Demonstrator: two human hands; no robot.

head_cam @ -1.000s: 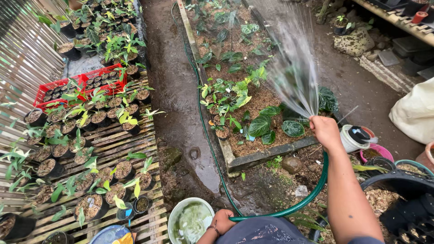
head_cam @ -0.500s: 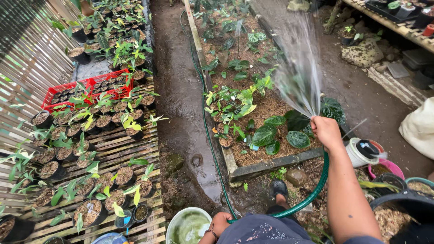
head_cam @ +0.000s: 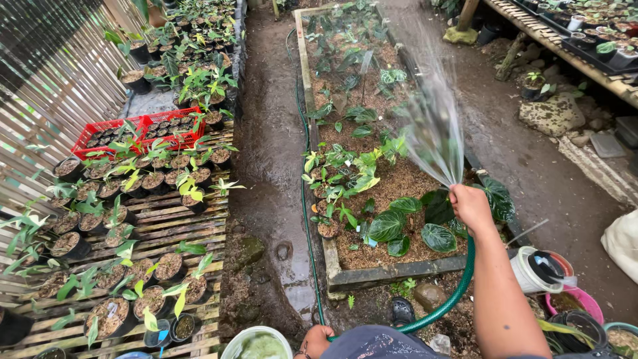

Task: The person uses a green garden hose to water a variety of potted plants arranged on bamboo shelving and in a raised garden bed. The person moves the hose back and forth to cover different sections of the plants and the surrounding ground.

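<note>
Right hand (head_cam: 470, 207): we grip the green hose (head_cam: 446, 302) end tightly, fanning spray (head_cam: 432, 136) over the raised bed (head_cam: 372, 199).
Left hand (head_cam: 315, 340): closed around the hose low at the frame's bottom edge.
Bed edge: wooden border (head_cam: 392, 272) just below the right hand.
Open room: muddy path (head_cam: 272, 166) between bed and potted seedlings (head_cam: 133, 199).

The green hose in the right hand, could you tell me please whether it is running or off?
Running. A fan of water spray leaves the end of the green hose gripped in the right hand, over the raised plant bed.
</note>
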